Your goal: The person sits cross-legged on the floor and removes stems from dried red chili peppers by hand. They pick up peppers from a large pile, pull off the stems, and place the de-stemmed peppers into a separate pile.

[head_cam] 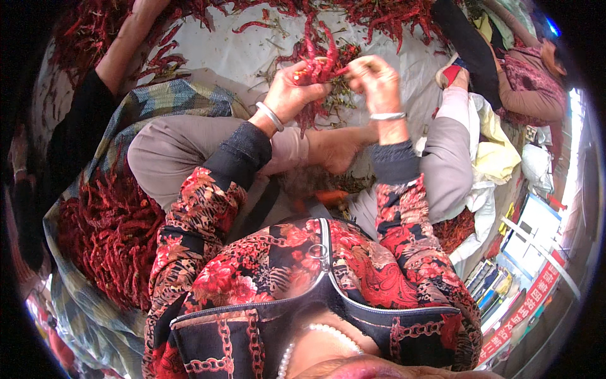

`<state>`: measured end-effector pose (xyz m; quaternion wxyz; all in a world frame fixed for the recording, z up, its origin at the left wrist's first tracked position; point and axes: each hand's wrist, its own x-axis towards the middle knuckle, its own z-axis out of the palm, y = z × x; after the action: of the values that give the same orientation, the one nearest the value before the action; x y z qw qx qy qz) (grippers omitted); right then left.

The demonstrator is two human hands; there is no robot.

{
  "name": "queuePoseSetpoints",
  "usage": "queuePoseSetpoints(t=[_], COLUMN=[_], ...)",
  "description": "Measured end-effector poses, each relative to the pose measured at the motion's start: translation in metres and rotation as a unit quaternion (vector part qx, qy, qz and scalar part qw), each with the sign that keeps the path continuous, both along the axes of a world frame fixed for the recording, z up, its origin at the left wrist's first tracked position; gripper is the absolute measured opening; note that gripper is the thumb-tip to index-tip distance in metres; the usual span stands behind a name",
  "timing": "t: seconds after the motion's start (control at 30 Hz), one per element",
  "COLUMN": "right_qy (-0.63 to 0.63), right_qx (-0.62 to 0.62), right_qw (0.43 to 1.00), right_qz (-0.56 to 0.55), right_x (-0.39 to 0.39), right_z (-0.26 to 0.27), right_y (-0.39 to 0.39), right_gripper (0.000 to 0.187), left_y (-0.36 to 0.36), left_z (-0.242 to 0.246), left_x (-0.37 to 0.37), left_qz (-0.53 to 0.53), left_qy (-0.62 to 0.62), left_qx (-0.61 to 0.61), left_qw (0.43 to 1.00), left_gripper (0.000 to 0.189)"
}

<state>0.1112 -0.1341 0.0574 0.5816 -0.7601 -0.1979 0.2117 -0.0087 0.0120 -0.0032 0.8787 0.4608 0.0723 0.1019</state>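
My left hand [296, 92] is closed around a bunch of dried red chilli peppers [315, 66], whose long tips stick out above and below the fingers. Just right of it, the slightly blurred thumb and fingers of my right hand [378, 83] pinch one end of a red chilli [341, 72] that reaches toward the bunch. Beneath both hands, loose greenish chilli stems [348, 102] lie scattered on a pale plastic sheet [227, 52].
More chillies [388, 19] are heaped along the far edge. At left, a checked cloth [189, 97] borders another chilli pile [113, 237]. One person's bare forearm [130, 42] reaches in from the left; another person [535, 80] sits at right. My crossed legs [175, 147] flank the work area.
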Motion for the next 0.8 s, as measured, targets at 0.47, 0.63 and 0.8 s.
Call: queuePoseSetpoints(t=[0.47,0.63,0.8], right_qy=[-0.267,-0.352,-0.14], right_qx=[-0.332,-0.415,-0.237], right_qw=[0.903,0.838,0.96], right_qz=[0.056,0.02,-0.043], right_x=[0.068,0.105,0.099], right_z=[-0.049,-0.083,-0.068], right_y=[-0.007,0.057,0.047], right_gripper=[0.046,0.034,0.023], left_y=[-0.022,0.005,0.003], left_z=[0.011,0.011,0.008], left_x=[-0.011,-0.005,0.001], left_qz=[-0.135,-0.099,0.044], left_qy=[-0.12,0.035,0.087], left_qx=[0.063,-0.108,-0.167], left_qw=[0.981,0.989,0.981], left_gripper=[0.022,0.023,0.024])
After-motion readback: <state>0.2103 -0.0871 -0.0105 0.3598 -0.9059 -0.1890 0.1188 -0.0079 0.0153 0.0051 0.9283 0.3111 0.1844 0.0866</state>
